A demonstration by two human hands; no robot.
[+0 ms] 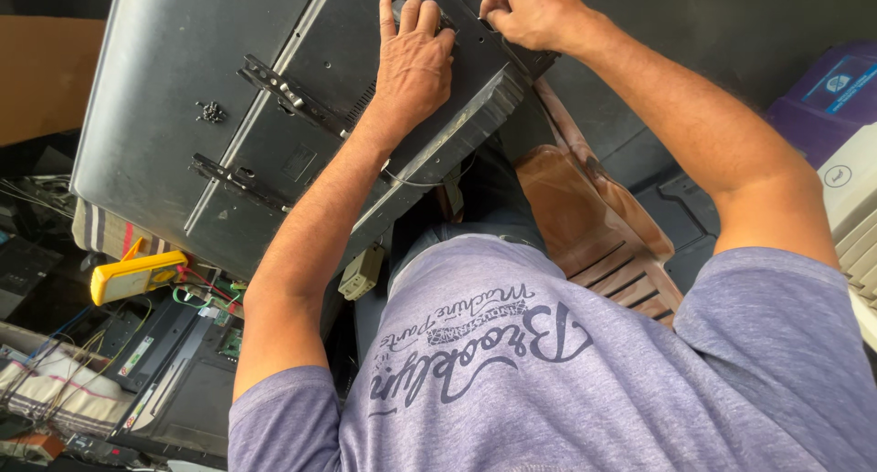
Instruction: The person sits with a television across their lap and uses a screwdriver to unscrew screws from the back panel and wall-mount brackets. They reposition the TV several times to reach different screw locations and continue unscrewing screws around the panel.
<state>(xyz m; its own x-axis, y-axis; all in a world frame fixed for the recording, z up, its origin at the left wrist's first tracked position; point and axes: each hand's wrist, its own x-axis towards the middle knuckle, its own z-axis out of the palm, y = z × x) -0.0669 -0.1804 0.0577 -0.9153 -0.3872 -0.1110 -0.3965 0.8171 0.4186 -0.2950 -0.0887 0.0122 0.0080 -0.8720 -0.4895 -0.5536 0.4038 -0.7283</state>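
A cluttered repair corner, seen from above: dark floor, loose wires and opened electronics at the edges, a brown plastic chair (594, 225) under the person.

A flat-panel television (183, 116) lies face down, its dark grey back cover upward, tilted across the upper part of the view. The left hand (413, 61) rests palm-down on the raised central section of that cover, fingers stretched flat and lightly spread — pressing, not gripping. The panel extends away from this hand toward the wrist side and beyond, so most of its broad back lies to the outside of the left forearm.

The right hand (528, 10) sits just beside the left, at the cover's far edge; its fingers are curled in a pinch against the rim, but what they hold, if anything, cannot be told.

The cover is matte, dusty and scuffed, with a stepped profile: a thin outer shell and a thicker inner housing. Two black metal mounting brackets (274, 84) run across it, near the left wrist. A small cluster of dark screws (211, 112) lies loose on the thin shell, farther out from the left hand.

Below the panel's lower edge, well apart from both hands — a yellow multimeter (137, 275) with red leads.
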